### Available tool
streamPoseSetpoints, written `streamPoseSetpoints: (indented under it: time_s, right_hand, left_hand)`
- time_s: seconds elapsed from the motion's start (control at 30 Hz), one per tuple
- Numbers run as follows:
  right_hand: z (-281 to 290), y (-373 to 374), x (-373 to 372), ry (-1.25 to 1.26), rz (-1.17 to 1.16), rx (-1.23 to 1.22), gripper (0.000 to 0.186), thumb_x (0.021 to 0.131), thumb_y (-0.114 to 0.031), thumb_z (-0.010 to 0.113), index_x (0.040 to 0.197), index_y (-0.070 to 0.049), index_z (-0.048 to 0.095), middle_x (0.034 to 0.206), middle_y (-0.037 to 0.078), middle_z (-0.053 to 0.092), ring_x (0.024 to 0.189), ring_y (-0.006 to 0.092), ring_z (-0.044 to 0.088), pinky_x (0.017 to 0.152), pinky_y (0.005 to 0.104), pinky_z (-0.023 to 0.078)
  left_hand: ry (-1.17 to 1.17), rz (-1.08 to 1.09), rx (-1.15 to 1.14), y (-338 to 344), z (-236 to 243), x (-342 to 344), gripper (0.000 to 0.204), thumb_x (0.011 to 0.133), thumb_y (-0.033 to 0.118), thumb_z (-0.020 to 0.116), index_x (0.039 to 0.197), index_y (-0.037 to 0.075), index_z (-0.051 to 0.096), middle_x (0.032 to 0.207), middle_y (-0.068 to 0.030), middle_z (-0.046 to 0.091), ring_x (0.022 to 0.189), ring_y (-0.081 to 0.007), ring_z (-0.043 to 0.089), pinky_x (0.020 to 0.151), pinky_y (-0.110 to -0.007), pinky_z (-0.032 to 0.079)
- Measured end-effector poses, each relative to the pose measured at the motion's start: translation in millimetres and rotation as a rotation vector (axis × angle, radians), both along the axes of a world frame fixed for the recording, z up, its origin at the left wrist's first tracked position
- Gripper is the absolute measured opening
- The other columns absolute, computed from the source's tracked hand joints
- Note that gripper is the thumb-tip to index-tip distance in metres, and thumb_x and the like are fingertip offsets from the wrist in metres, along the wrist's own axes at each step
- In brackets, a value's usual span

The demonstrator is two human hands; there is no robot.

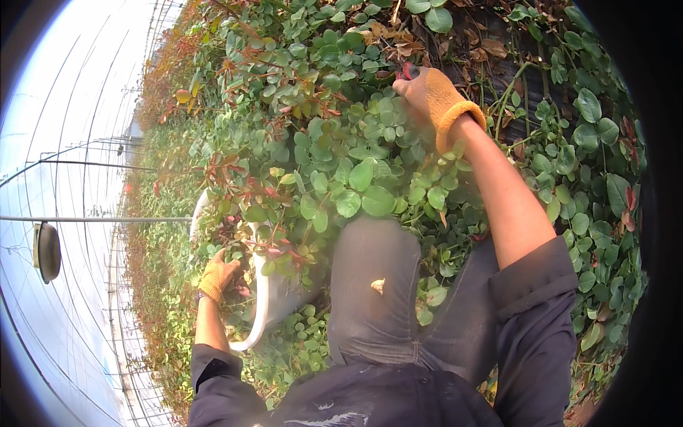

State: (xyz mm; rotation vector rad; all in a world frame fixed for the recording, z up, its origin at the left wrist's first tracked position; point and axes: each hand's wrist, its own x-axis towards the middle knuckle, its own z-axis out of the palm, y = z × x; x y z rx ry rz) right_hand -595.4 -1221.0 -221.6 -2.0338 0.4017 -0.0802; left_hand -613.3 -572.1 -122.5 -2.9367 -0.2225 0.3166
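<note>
Head view catches white marks on the dark top, too cut off by the lower edge to read. The orange-gloved right hand is closed around a red tool near dry brown leaves, mostly hidden by hand and foliage; the left hand is beside a curved white tube, its grip impossible to tell.
</note>
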Motion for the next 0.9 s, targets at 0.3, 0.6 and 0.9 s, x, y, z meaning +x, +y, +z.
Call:
streamPoseSetpoints:
  time_s: [0.3, 0.6, 0.9]
  right_hand:
    - [5.3, -8.7, -20.6, -0.102, -0.202, 0.656, 0.037, 0.102, -0.036, 0.070, 0.091, -0.002, 0.072, 0.077, 0.004, 0.071, 0.067, 0.0170, 0.067, 0.061, 0.0375, 0.049]
    - [12.6, -22.2, -33.4, -0.005, -0.185, 0.657, 0.034, 0.102, -0.040, 0.071, 0.115, -0.009, 0.070, 0.086, 0.002, 0.074, 0.070, 0.0160, 0.068, 0.068, 0.0385, 0.050]
    - [6.8, -27.8, -42.1, -0.009, -0.235, 0.581, 0.021, 0.102, -0.027, 0.071, 0.096, -0.006, 0.071, 0.073, 0.003, 0.066, 0.057, 0.0150, 0.058, 0.054, 0.0334, 0.048]
  left_hand:
    - [-0.389, 0.144, -0.412, 39.4, 161.0, -3.2, 0.050, 0.104, 0.038, 0.072, 0.141, 0.005, 0.066, 0.097, -0.0080, 0.079, 0.081, -0.0174, 0.074, 0.070, -0.031, 0.058]
    - [-0.827, -0.630, -0.712, -212.1, 177.9, -13.6, 0.034, 0.111, 0.021, 0.067, 0.137, 0.000, 0.071, 0.112, -0.0075, 0.077, 0.097, -0.0113, 0.070, 0.083, -0.024, 0.056]
    - [-0.591, -1.049, -0.357, -398.2, 83.2, 28.0, 0.041, 0.097, 0.014, 0.068, 0.138, 0.019, 0.073, 0.106, -0.0214, 0.077, 0.096, -0.0412, 0.075, 0.085, -0.048, 0.060]
